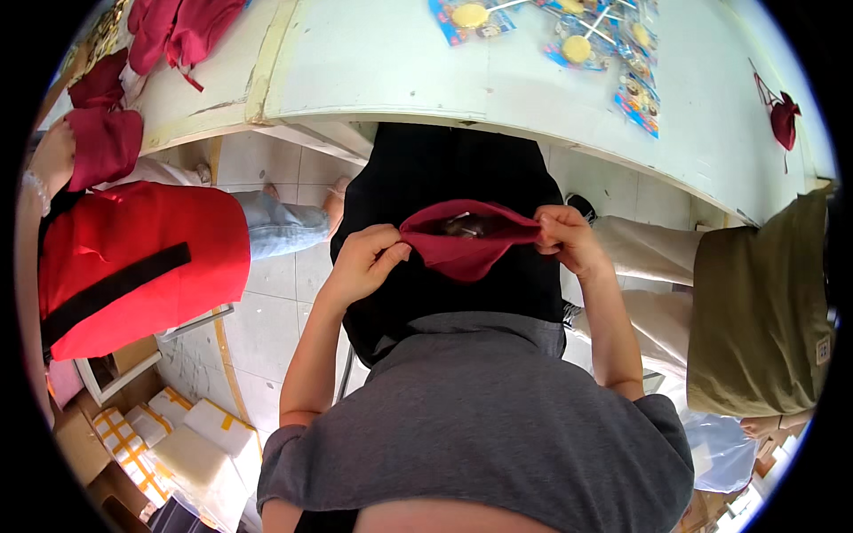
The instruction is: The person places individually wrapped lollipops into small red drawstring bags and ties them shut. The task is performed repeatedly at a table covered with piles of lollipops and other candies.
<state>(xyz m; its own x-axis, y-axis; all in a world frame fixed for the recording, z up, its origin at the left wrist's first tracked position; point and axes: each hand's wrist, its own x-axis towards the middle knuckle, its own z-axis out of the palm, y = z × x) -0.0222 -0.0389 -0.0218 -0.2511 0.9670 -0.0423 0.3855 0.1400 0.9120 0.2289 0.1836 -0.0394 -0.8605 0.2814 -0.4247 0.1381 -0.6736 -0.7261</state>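
A dark red fabric pouch (460, 256) is stretched wide at its mouth above my lap. My left hand (370, 260) pinches one end of the rim, and my right hand (566, 240) pinches the opposite end. Inside the pouch, white sticks and something in shiny clear wrapping show; the rest is in shadow. On the white table (373, 73) in front of me lie several round yellow lollipops (576, 50) on white sticks in blue printed wrappers. A small drawn-up red pouch (784, 123) with cords lies at the table's right side.
More dark red fabric pouches (186, 33) lie on the table at the left. A person in a red garment (146, 266) is close on my left, holding red cloth. Another person in an olive top (753, 313) stands on my right. Taped white boxes (220, 426) are stacked behind at the left.
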